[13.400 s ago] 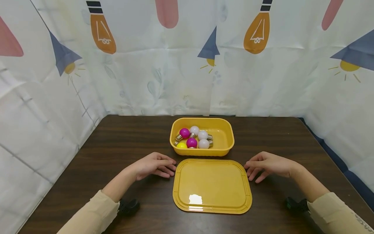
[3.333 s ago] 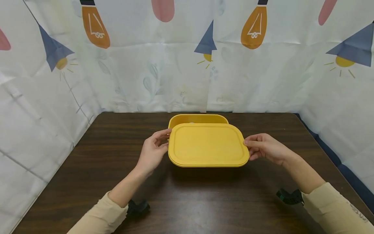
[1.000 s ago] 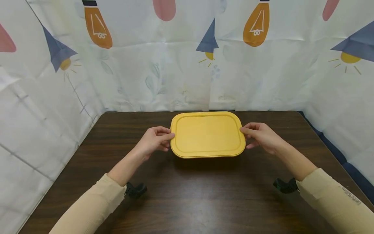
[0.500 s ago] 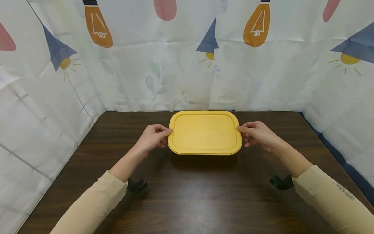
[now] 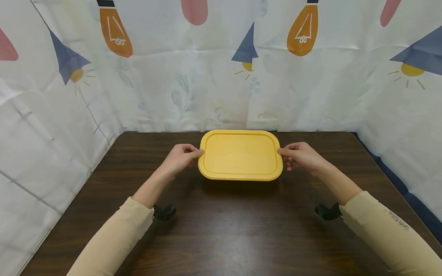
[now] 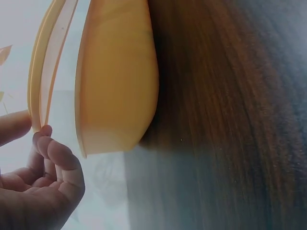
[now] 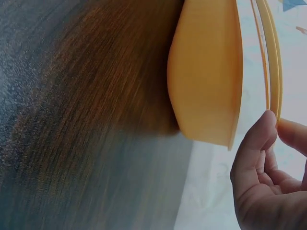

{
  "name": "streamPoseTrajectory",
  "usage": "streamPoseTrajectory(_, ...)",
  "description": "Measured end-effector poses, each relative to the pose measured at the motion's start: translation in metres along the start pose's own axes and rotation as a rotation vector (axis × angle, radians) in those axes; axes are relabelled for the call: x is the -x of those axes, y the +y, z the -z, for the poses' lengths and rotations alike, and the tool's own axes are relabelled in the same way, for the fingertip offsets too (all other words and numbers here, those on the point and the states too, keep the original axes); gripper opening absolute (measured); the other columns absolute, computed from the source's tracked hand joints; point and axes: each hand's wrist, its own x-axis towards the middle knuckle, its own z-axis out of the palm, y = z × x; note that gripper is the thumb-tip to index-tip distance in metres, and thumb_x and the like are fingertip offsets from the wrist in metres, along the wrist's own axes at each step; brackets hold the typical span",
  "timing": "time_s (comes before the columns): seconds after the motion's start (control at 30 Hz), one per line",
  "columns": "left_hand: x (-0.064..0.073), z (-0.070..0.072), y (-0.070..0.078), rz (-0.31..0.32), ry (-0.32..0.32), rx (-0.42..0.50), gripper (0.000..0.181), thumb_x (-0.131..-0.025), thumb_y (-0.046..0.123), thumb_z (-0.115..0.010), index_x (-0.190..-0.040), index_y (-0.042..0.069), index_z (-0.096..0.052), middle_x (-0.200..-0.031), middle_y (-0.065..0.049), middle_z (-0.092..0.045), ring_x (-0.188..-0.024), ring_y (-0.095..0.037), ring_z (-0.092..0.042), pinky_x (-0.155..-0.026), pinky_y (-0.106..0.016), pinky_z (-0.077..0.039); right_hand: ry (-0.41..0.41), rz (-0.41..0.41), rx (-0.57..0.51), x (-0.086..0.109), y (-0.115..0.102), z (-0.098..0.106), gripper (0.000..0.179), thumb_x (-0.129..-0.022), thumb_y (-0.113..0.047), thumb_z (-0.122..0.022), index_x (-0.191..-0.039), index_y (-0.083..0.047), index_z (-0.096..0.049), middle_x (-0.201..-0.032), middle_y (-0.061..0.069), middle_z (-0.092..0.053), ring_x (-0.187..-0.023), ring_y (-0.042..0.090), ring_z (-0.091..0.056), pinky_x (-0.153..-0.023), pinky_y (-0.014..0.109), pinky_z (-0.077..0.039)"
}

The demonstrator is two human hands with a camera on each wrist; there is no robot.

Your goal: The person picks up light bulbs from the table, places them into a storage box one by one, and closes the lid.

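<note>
A yellow rectangular lid [image 5: 240,155] with rounded corners is held level by both hands. My left hand [image 5: 180,158] pinches its left edge between thumb and fingers, and my right hand [image 5: 301,156] pinches the right edge the same way. Both wrist views show a yellow box [image 6: 117,76] standing on the table beneath the lid, with a gap between the lid and the box rim. In the head view the lid covers the box and hides whatever is inside. The right wrist view also shows the box wall [image 7: 206,72] apart from the lid.
The dark wooden table [image 5: 238,226] extends in front of the box and to both sides. Behind it hangs a white curtain [image 5: 214,88] printed with lamps and bulbs. A black wrist device [image 5: 165,212] sits under the left forearm, another [image 5: 327,211] under the right.
Both hands lifted the lid off the table earlier and carried it over the box of light bulbs. Over the last second it shifted slightly left and away from me, becoming more level.
</note>
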Motion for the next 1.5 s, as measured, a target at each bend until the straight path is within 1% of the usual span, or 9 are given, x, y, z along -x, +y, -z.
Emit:
streamPoseTrajectory(0.23, -0.01, 0.001, -0.004, 0.01, 0.004, 0.004, 0.035, -0.099, 0.034, -0.07, -0.104, 0.0, -0.072, -0.092, -0.008, -0.062, -0.079, -0.022, -0.057, -0.087, -0.048, -0.052, 0.005, -0.006, 0.003, -0.006, -0.002, -0.002, 0.04, -0.103, -0.03, -0.066, -0.11, 0.01, -0.063, -0.085, 0.01, -0.055, -0.07, 0.017, -0.055, -0.07, 0.039, -0.061)
streamPoseTrajectory(0.43, -0.017, -0.001, -0.007, 0.027, -0.002, 0.063, 0.032, -0.1, 0.029, -0.069, -0.106, -0.002, -0.07, -0.094, -0.014, -0.062, -0.075, -0.02, -0.055, -0.084, -0.045, -0.053, 0.023, -0.021, -0.027, -0.011, 0.003, -0.003, 0.041, -0.103, -0.031, -0.066, -0.111, 0.009, -0.063, -0.084, 0.007, -0.056, -0.07, 0.016, -0.055, -0.069, 0.035, -0.061)
streamPoseTrajectory(0.53, -0.02, -0.002, -0.008, 0.039, 0.0, 0.079, 0.032, -0.1, 0.029, -0.069, -0.108, -0.003, -0.07, -0.094, -0.013, -0.062, -0.073, -0.019, -0.055, -0.082, -0.042, -0.053, 0.035, -0.031, -0.036, -0.014, 0.005, -0.003, 0.042, -0.102, -0.032, -0.066, -0.112, 0.009, -0.063, -0.084, 0.006, -0.057, -0.071, 0.016, -0.056, -0.07, 0.035, -0.061)
streamPoseTrajectory(0.8, -0.024, -0.004, -0.011, 0.067, 0.005, 0.118, 0.034, -0.101, 0.028, -0.069, -0.113, -0.004, -0.069, -0.092, -0.007, -0.064, -0.083, -0.028, -0.06, -0.083, -0.04, -0.056, 0.049, -0.059, -0.058, -0.023, 0.009, -0.005, 0.043, -0.102, -0.032, -0.066, -0.114, 0.009, -0.062, -0.084, 0.005, -0.059, -0.071, 0.014, -0.057, -0.072, 0.033, -0.061)
streamPoseTrajectory(0.97, -0.028, -0.004, -0.014, 0.075, 0.022, 0.143, 0.031, -0.101, 0.028, -0.068, -0.109, -0.003, -0.068, -0.092, -0.012, -0.061, -0.081, -0.027, -0.059, -0.08, -0.038, -0.057, 0.052, -0.064, -0.057, -0.028, 0.01, -0.006, 0.043, -0.103, -0.033, -0.066, -0.114, 0.008, -0.062, -0.085, 0.005, -0.06, -0.072, 0.014, -0.058, -0.074, 0.034, -0.061)
streamPoseTrajectory(1.13, -0.031, -0.004, -0.014, 0.085, 0.046, 0.149, 0.031, -0.101, 0.028, -0.068, -0.105, -0.003, -0.068, -0.087, -0.008, -0.059, -0.077, -0.023, -0.059, -0.078, -0.036, -0.057, 0.055, -0.066, -0.064, -0.032, 0.01, -0.007, 0.042, -0.103, -0.034, -0.065, -0.112, 0.008, -0.062, -0.083, 0.005, -0.06, -0.071, 0.014, -0.057, -0.074, 0.035, -0.061)
streamPoseTrajectory(1.2, -0.031, -0.004, -0.013, 0.084, 0.055, 0.132, 0.031, -0.101, 0.028, -0.068, -0.106, -0.003, -0.068, -0.088, -0.007, -0.059, -0.078, -0.024, -0.059, -0.08, -0.038, -0.058, 0.058, -0.066, -0.066, -0.034, 0.009, -0.007, 0.041, -0.103, -0.033, -0.065, -0.111, 0.007, -0.062, -0.083, 0.005, -0.06, -0.07, 0.014, -0.057, -0.075, 0.036, -0.061)
streamPoseTrajectory(1.33, -0.032, -0.005, -0.011, 0.078, 0.082, 0.058, 0.034, -0.101, 0.03, -0.067, -0.11, -0.003, -0.069, -0.095, -0.011, -0.063, -0.085, -0.029, -0.062, -0.087, -0.043, -0.057, 0.074, -0.061, -0.062, -0.036, 0.008, -0.008, 0.037, -0.104, -0.031, -0.064, -0.109, 0.006, -0.062, -0.081, 0.005, -0.06, -0.069, 0.015, -0.058, -0.074, 0.036, -0.061)
streamPoseTrajectory(1.5, -0.03, -0.007, -0.008, 0.068, 0.108, -0.035, 0.035, -0.101, 0.033, -0.066, -0.108, -0.001, -0.07, -0.103, -0.018, -0.066, -0.087, -0.03, -0.063, -0.089, -0.045, -0.058, 0.097, -0.052, -0.065, -0.035, 0.005, -0.01, 0.036, -0.104, -0.029, -0.064, -0.11, 0.007, -0.062, -0.079, 0.005, -0.061, -0.068, 0.014, -0.06, -0.072, 0.034, -0.061)
